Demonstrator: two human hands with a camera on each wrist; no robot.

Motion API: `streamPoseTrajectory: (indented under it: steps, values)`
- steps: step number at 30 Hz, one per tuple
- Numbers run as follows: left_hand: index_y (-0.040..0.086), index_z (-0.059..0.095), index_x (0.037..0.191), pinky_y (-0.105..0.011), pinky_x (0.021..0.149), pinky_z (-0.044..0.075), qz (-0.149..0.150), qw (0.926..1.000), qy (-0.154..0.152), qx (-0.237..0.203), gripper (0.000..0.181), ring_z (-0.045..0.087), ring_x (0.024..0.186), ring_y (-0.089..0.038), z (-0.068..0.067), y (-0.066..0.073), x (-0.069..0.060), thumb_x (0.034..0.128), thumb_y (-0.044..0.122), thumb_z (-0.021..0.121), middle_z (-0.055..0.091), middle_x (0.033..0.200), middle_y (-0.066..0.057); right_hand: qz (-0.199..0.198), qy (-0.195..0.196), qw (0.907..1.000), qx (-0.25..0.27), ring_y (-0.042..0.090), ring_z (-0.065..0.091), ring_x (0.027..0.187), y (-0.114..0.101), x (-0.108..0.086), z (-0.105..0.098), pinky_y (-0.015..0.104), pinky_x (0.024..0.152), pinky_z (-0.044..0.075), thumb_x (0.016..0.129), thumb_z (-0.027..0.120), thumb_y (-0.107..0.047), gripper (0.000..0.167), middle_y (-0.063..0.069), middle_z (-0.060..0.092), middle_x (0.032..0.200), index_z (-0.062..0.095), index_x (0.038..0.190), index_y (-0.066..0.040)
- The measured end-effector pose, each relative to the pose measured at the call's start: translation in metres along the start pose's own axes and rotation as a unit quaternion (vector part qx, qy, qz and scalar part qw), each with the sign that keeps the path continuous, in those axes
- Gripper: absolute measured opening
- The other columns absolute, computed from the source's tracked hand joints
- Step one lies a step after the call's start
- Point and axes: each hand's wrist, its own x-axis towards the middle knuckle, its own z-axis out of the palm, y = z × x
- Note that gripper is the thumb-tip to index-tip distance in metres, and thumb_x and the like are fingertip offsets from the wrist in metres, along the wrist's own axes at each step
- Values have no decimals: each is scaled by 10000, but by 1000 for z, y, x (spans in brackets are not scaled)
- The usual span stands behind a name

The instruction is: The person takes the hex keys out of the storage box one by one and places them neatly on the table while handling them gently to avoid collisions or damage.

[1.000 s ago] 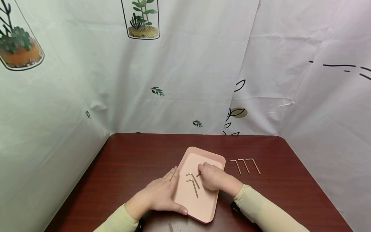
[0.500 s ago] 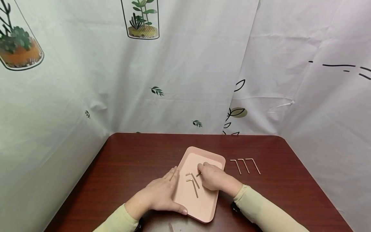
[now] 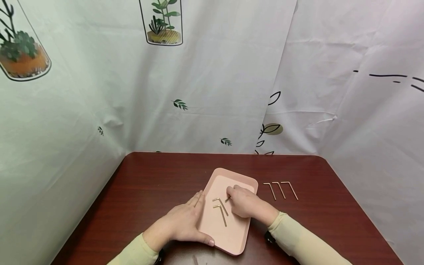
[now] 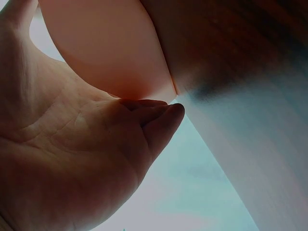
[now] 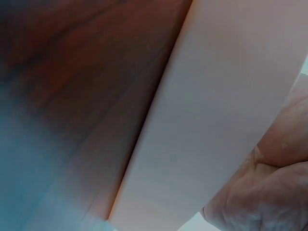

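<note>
A pink rectangular tray [image 3: 232, 237] lies aslant on the table. Along its left side rests my left hand [image 3: 182, 222], fingers straight and thumb at the near edge; the left wrist view shows the palm against the tray wall [image 4: 110, 53]. Inside the tray, my right hand [image 3: 246, 204] pinches a brass-coloured hex key [image 3: 227, 199], of which only a short end shows. To the left of those fingers lie two more L-shaped hex keys, an upper one [image 3: 223, 207] and a lower one [image 3: 222, 216]. The tray wall [image 5: 207, 106] hides the right fingertips in the right wrist view.
Three hex keys [image 3: 279, 190] lie in a row on the dark red-brown table [image 3: 159, 176], right of the tray. White printed cloth [image 3: 212, 73] hangs behind the table and at both sides.
</note>
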Motion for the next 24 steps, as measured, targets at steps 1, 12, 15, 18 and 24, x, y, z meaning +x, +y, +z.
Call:
streamPoseTrajectory:
  steps: [1,12,15,18,24]
  values:
    - [-112,278,1700,-539,1080,569,6,10000,4,2,1537,384,1625,-390,0,0,0,726,985,735,313,1761,-312,8,18,10000,6,201,537,696,0,0,0,369,627,479,798,760,48,279,38,553,842,607,967,-112]
    - [-111,290,1697,-534,1098,558,-41,10000,-30,-2,1527,383,1626,-388,0,1,-1,725,973,752,316,1761,-310,172,105,9997,105,189,526,724,0,1,-8,387,660,488,790,756,57,284,42,549,860,617,986,-96]
    - [-111,278,1701,-544,1101,555,-57,10000,-44,-26,1530,377,1629,-392,-1,1,0,725,965,761,308,1763,-312,237,154,9994,206,207,543,739,0,0,-9,418,693,502,773,752,58,301,49,559,876,619,993,-98]
    - [-111,266,1705,-554,1098,556,-66,10000,-52,-50,1534,374,1629,-398,-1,2,0,725,958,768,302,1765,-314,268,250,9985,398,218,545,742,1,0,-11,440,701,502,756,741,60,321,55,559,890,614,1001,-105]
    - [-111,269,1703,-547,1080,567,-61,10000,-56,-29,1535,380,1627,-396,-2,2,0,724,964,762,306,1763,-315,-7,542,9972,523,199,522,739,15,0,-1,396,651,470,751,717,54,356,63,557,913,619,1045,-121]
